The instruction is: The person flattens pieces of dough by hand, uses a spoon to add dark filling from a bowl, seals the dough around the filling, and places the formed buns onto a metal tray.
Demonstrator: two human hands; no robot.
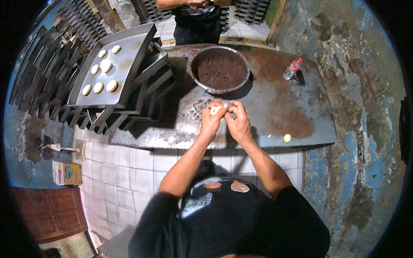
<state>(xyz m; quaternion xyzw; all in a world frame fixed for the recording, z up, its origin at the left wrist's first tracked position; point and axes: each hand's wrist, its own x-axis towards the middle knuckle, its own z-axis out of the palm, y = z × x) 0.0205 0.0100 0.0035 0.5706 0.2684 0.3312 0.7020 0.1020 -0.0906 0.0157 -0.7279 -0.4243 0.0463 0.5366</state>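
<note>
Over the table's near edge, my left hand (pixel 209 122) cups a small piece of pale dough (pixel 215 110), its fingers curled round it. From the right, my right hand (pixel 239 124) meets it with fingertips pinched at the dough's edge; the fingers hide much of this contact. Just beyond both hands stands a round metal basin (pixel 199 82) holding dark brown crumbly filling (pixel 220 69). To the right, a small pale dough ball (pixel 287 138) lies near the table's front edge.
At left, a metal tray (pixel 129 49) with several pale dough rounds (pixel 106 66) rests on stacked dark trays (pixel 146 92). A plastic bottle (pixel 293 69) with a red cap lies on the metal table (pixel 266 107). Another person (pixel 195 21) stands across it. A stained wall (pixel 352 107) borders the right.
</note>
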